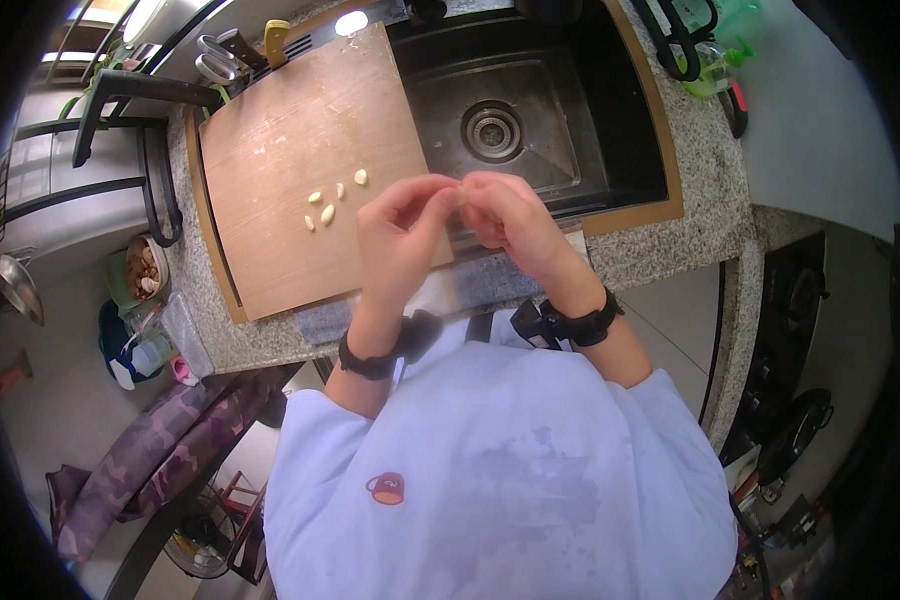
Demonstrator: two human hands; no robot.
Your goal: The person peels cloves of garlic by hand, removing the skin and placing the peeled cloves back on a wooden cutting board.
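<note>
My left hand and my right hand meet at the fingertips over the right edge of a wooden cutting board, beside the sink. Between the fingertips is a small pale piece that looks like a garlic clove, mostly hidden by the fingers. Several peeled garlic cloves lie apart from one another on the board, left of my left hand. Both wrists wear black straps with a dark device.
A black sink with a round drain lies beyond my right hand. Kitchen scissors and a yellow-handled knife stand behind the board. A bowl of unpeeled bulbs or cloves is at the left. Soap bottles stand at the back right.
</note>
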